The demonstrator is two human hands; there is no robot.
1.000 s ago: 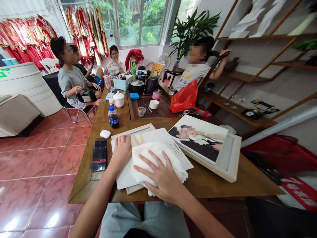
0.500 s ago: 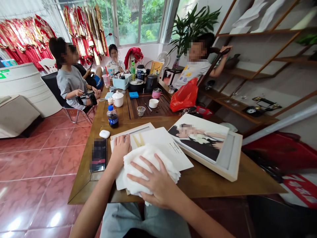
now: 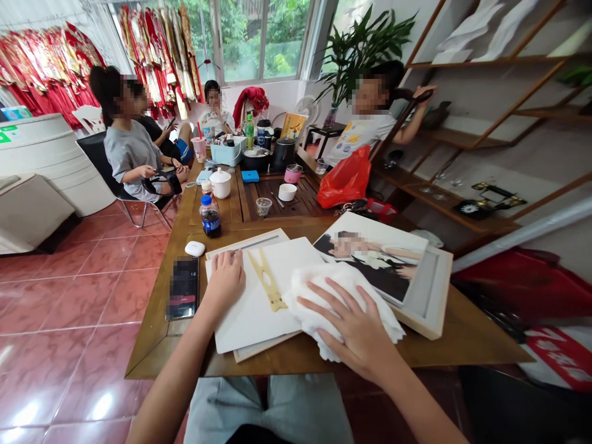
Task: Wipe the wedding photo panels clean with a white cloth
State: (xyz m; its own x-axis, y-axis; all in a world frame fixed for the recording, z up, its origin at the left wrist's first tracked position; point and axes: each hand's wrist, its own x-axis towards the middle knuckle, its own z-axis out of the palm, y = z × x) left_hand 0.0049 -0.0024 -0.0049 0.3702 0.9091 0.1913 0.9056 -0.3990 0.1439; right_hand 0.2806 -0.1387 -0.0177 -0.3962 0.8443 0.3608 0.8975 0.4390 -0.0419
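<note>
My right hand (image 3: pixel 354 324) lies flat with fingers spread on a white cloth (image 3: pixel 324 296), pressing it onto the right edge of a white board (image 3: pixel 252 308) on the wooden table (image 3: pixel 444 345). My left hand (image 3: pixel 225 280) rests palm down on the board's left side, fingers together. A thin gold stand piece (image 3: pixel 268 285) lies across the board between my hands. The board sits on a pale frame (image 3: pixel 240 242). To the right lies a framed photo print (image 3: pixel 383 262), its lower corner under the cloth.
A phone (image 3: pixel 184 287) and a white earbud case (image 3: pixel 195 248) lie left of the board. A cola bottle (image 3: pixel 210 216), tea set, cups and a red plastic bag (image 3: pixel 345 179) stand farther back. Three people sit around the table's far end. Shelves line the right wall.
My right hand has slid the cloth to the right, off the middle of the board, uncovering the gold piece. My left hand has stayed on the board.
</note>
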